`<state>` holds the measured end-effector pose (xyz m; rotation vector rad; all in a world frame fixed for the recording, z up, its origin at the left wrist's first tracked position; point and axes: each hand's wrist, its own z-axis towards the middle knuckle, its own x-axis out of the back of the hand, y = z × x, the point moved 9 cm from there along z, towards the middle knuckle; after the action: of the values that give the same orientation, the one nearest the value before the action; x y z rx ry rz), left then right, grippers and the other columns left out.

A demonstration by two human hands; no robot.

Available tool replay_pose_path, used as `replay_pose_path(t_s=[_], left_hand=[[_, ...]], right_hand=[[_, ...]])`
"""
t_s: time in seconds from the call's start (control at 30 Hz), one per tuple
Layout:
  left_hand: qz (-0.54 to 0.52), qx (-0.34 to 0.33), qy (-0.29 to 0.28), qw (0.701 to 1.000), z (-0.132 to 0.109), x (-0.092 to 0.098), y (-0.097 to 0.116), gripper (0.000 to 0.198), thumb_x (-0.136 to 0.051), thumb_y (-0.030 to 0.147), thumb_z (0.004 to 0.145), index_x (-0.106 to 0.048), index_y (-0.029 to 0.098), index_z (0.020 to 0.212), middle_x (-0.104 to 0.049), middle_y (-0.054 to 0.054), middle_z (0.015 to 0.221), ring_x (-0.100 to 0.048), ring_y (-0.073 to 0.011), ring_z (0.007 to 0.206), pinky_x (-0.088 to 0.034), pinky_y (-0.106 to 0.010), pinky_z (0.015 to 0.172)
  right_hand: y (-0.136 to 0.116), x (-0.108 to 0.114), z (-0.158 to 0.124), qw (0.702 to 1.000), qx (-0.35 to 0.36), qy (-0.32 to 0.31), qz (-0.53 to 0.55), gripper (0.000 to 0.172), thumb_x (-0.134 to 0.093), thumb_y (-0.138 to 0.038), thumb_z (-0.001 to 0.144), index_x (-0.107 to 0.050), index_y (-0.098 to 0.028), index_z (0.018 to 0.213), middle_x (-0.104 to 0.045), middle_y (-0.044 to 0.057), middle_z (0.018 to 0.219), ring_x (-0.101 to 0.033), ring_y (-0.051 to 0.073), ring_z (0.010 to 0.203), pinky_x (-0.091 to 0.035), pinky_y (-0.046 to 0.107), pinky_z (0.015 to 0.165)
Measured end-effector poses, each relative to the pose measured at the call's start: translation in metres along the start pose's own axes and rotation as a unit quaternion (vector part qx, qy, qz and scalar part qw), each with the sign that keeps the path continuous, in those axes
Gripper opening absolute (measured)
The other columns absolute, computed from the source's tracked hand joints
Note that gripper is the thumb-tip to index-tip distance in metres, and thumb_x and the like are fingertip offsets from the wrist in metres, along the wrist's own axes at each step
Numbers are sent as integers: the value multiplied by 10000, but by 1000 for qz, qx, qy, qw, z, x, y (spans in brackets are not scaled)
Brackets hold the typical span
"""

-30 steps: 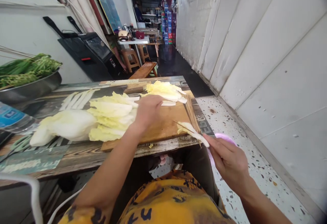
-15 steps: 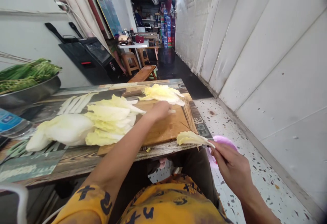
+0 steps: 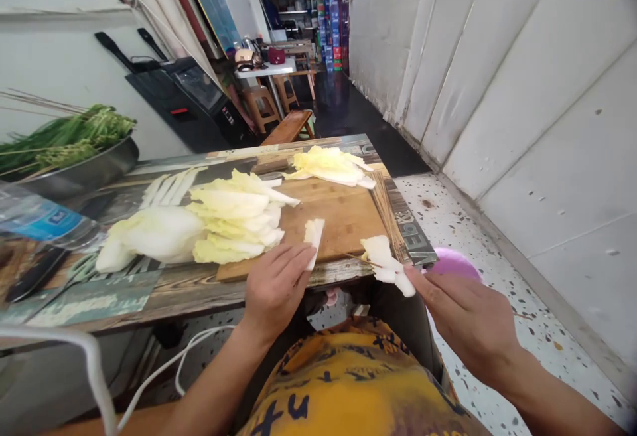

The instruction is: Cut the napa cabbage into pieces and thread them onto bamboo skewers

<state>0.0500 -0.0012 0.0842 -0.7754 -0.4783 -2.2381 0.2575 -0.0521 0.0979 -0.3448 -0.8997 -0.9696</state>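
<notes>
My left hand point(image 3: 276, 283) is at the near edge of the wooden cutting board point(image 3: 343, 220), fingers pinching a single white cabbage piece point(image 3: 314, 233). My right hand point(image 3: 465, 316) is off the table's right corner, closed on a thin bamboo skewer point(image 3: 355, 260) with cabbage pieces point(image 3: 385, 260) threaded on it. A stack of cut napa cabbage leaves point(image 3: 239, 220) lies on the board's left, beside a larger cabbage chunk point(image 3: 149, 240). A second pile of cut pieces point(image 3: 328, 165) sits at the board's far end. A bundle of skewers point(image 3: 391, 217) lies along the board's right edge.
A metal bowl point(image 3: 87, 170) of green vegetables stands at the far left, with a plastic water bottle point(image 3: 42, 217) in front of it. A purple basin point(image 3: 452, 263) sits on the speckled floor below the table corner. A white wall runs along the right; stools and tables fill the corridor behind.
My left hand drew back from the far pile to the board's near edge, bringing one cabbage piece. My right hand kept the skewer near the table corner.
</notes>
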Motion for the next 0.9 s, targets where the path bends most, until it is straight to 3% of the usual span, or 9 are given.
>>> replay_pose_path(t_s=[0.17,0.4,0.9], left_hand=[[56,10,8,998,-16,11,-7,261,-607,50,791,-636,167,1022,-724,-97,953,-657,-215,881,-528,-387,830],[46,13,41,998,-12,19,-1,261,-586,48,804,-630,168,1031,-727,-88,896,-670,-189,815,-529,-334,796],[30,32,1,999,-5,15,-2,270,-582,67,823,-633,191,1058,-731,-66,966,-646,-201,890,-493,-359,821]], right_hand=[[-15,-6,8,999,39,-25,-5,350,-384,-78,913,-552,-162,1208,-700,39,846,-606,163,688,-426,277,576],[-28,-10,11,997,78,-12,9,387,-387,-164,929,-482,-120,1301,-685,77,880,-606,189,743,-460,305,597],[-30,-8,19,996,84,-34,-18,429,-394,-60,881,-466,-121,1300,-697,54,822,-612,188,669,-452,314,546]])
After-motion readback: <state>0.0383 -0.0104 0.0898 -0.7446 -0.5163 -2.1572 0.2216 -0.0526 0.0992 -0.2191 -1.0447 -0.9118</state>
